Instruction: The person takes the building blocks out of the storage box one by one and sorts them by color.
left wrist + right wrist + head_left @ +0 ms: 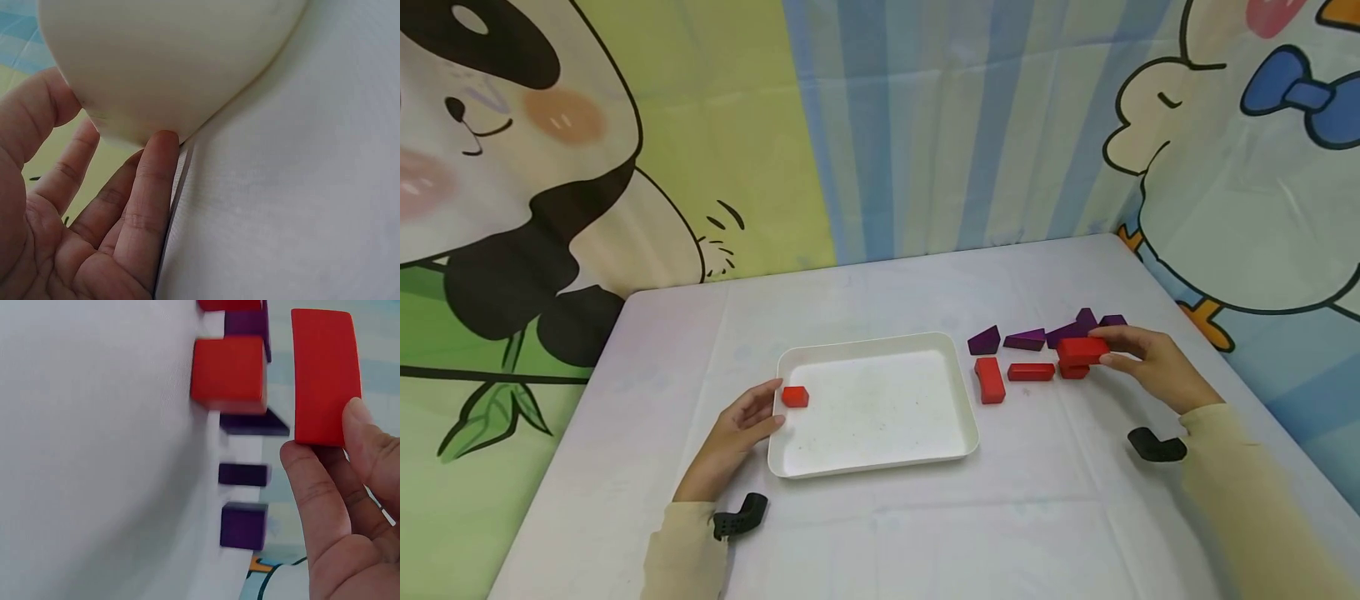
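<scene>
My right hand (pixel 1157 367) pinches a red rectangular block (pixel 325 378) between thumb and fingers. In the right wrist view this block hangs clear of the table, to the right of another red block (pixel 228 369). In the head view it partly covers that lower block (pixel 1073 372). My left hand (pixel 741 429) touches the left rim of a white tray (pixel 880 468), its thumb and fingertips spread apart along that end. Close up, the left wrist view has the fingertips against the tray wall (pixel 175 62). A small red block (pixel 795 397) lies inside the tray near that hand.
Right of the tray lie an upright-looking red block (pixel 990 381) and a flat red bar (pixel 1031 372). Behind them several purple blocks, including a wedge (pixel 984 341) and a flatter piece (pixel 1025 340), form a row. A striped curtain (pixel 925 125) hangs behind the white table (pixel 925 533).
</scene>
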Available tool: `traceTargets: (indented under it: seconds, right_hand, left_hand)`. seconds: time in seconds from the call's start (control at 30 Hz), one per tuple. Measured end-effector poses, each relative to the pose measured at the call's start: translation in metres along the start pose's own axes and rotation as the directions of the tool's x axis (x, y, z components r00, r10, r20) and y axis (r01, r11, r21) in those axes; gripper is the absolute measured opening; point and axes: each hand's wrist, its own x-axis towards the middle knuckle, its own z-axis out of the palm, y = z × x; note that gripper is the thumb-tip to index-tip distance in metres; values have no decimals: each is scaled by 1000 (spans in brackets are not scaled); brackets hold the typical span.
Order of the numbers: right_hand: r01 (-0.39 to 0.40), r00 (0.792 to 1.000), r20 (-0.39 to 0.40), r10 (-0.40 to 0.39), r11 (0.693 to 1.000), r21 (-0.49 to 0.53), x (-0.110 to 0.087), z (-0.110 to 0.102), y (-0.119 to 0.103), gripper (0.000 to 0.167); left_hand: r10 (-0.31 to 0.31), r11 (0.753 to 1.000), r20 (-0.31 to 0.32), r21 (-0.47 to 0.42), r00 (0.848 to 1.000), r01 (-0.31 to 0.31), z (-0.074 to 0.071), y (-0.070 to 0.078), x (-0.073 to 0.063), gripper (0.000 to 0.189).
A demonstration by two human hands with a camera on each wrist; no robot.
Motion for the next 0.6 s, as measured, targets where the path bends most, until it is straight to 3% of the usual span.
traceTargets:
  seconds: [0.33, 0.6]
  right_hand:
    - [-47, 997, -62, 48, 999, 11, -6, -14, 31, 47]
    - [-127, 992, -13, 127, 992, -17, -3, -19, 47, 49]
  left_hand:
    - [-23, 1000, 0, 8, 1000, 23, 1, 2, -1, 69]
    - [-32, 999, -13, 25, 999, 32, 2, 2, 0, 69]
